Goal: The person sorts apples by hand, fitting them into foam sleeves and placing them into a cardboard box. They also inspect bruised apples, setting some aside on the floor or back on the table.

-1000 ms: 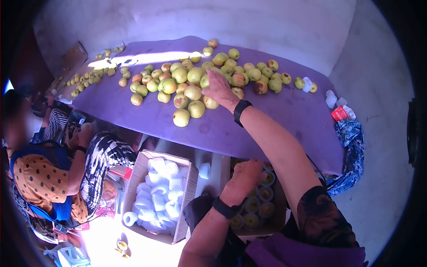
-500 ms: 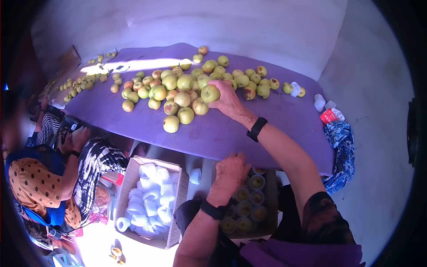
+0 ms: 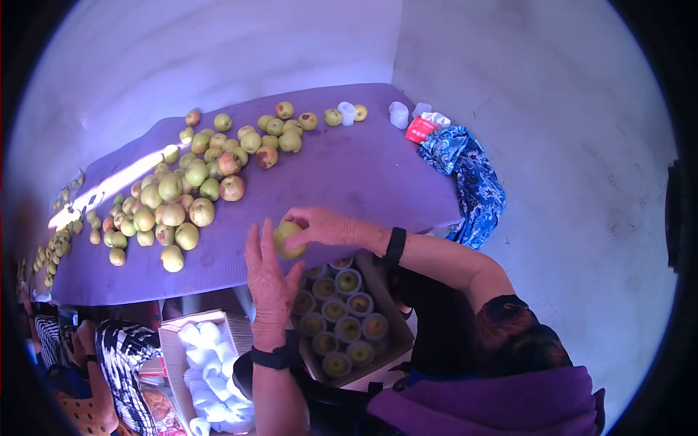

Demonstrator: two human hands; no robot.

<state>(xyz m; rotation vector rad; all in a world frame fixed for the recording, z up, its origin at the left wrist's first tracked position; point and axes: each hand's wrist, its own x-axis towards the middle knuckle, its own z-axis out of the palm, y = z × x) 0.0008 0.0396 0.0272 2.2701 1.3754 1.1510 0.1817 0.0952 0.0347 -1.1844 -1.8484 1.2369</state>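
A yellow-green apple (image 3: 289, 240) is in my right hand (image 3: 323, 227), gripped by the fingers from its right side over the table's front edge. My left hand (image 3: 270, 287) is raised just left of that apple, its fingers spread upward and the thumb apart. Beyond both hands, a heap of green and reddish apples (image 3: 169, 187) covers the left part of the purple table (image 3: 349, 174). Below my hands stands a cardboard box (image 3: 391, 318) with rows of apples in white foam nets (image 3: 347, 330).
To the left, another cardboard box (image 3: 173, 363) holds white foam nets (image 3: 211, 378). A co-worker's patterned clothing (image 3: 127, 367) shows at lower left. Blue patterned cloth (image 3: 476, 192) hangs off the table's right end, beside a red packet (image 3: 422, 129). Walls rise behind and to the right.
My right hand has brought the apple from the heap back to the table's front edge. My left hand has risen from the box and spread beside it. The view has turned right.
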